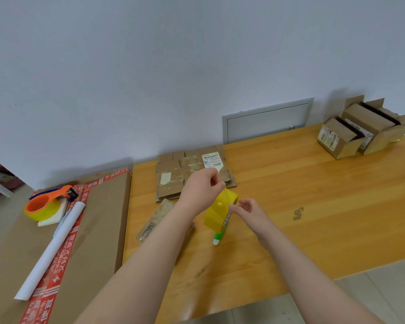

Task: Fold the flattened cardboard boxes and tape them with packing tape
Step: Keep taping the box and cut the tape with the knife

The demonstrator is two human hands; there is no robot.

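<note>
Working the yellow tape roll on the desk
My left grip pinches at its top, right grip spread beside it; the film looks thin and clingy, so I'd steady the stiff core. Flattened boxes lie just behind

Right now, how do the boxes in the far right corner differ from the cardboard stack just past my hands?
The folded boxes stand set up, top flaps open; the flattened stack lies flat. The folded boxes sit at the table's far right corner; the flattened stack lies nearer its left end, by the wall. Both are brown cardboard with white labels.
</note>
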